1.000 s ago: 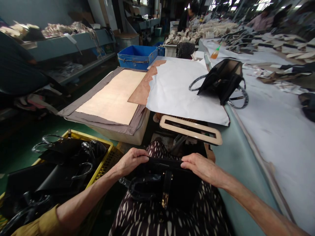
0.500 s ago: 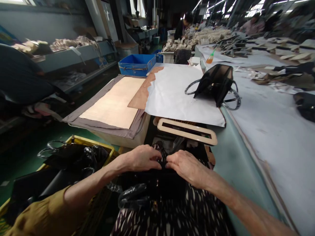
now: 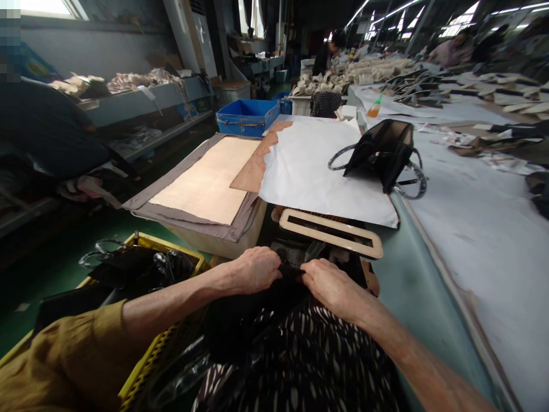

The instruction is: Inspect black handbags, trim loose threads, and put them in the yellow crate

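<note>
A black handbag [image 3: 251, 315] rests over the patterned cloth on my lap, its wrapped handle [image 3: 182, 366] hanging low on the left. My left hand [image 3: 257, 270] is closed on the bag's far edge. Gripping the same edge a short way to the right is my right hand [image 3: 328, 284], thumb and fingers pinched together. Dark fabric spans the small gap between them. Just beyond the hands lies a long pale frame [image 3: 332, 233] with a slot through its middle. The bag's lower part is dark and hard to make out.
At my left a yellow crate [image 3: 143, 366] holds several black bags. Another black bag [image 3: 380, 151] stands on white paper [image 3: 309, 166] ahead. A pale board [image 3: 206, 180] covers a bin, with a blue bin [image 3: 246, 117] behind. A person [image 3: 328, 54] is farther back.
The handbag has tipped, and its front with the metal fittings no longer shows. My hands have moved slightly apart, with dark fabric now between them. The view has shifted a little.
</note>
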Motion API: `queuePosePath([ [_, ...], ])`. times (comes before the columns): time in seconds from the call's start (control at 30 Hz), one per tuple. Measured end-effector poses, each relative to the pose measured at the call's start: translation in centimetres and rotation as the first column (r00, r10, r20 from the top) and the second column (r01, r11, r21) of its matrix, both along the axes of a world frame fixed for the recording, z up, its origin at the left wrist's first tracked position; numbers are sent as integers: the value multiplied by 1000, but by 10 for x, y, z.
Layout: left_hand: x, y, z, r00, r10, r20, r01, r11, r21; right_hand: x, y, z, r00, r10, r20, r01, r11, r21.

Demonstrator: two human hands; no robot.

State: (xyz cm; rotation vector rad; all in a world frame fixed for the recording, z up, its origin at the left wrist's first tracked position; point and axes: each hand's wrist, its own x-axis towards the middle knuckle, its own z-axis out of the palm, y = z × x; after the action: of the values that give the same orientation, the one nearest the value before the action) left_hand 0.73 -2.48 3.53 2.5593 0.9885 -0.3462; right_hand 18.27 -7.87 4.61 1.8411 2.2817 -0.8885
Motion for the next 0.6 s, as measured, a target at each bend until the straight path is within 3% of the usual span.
queuePosePath([
  [0.17, 9, 3, -3, 999, 43, -4, -43, 995, -86, -1, 3, -12, 998, 11, -55, -16, 995, -100],
  [0.33, 31, 4, -1, 998, 58, -32, -63, 975, -212, -16, -2, -5, 994, -63, 94, 49, 988, 146],
  [0.47, 39, 5, -7, 998, 57, -2, -54, 946, -320, -22, -2, -11, 995, -80, 63, 77, 996, 47],
  [0.53, 35, 5, -13, 991, 131, 25, -106, 883, -457, -19, -3, -22, 992, -91, 86, 88, 996, 30],
  [0.6, 23, 8, -18, 955, 284, 81, -160, 729, -665, -9, -4, -34, 990, -109, 88, 105, 993, 53],
])
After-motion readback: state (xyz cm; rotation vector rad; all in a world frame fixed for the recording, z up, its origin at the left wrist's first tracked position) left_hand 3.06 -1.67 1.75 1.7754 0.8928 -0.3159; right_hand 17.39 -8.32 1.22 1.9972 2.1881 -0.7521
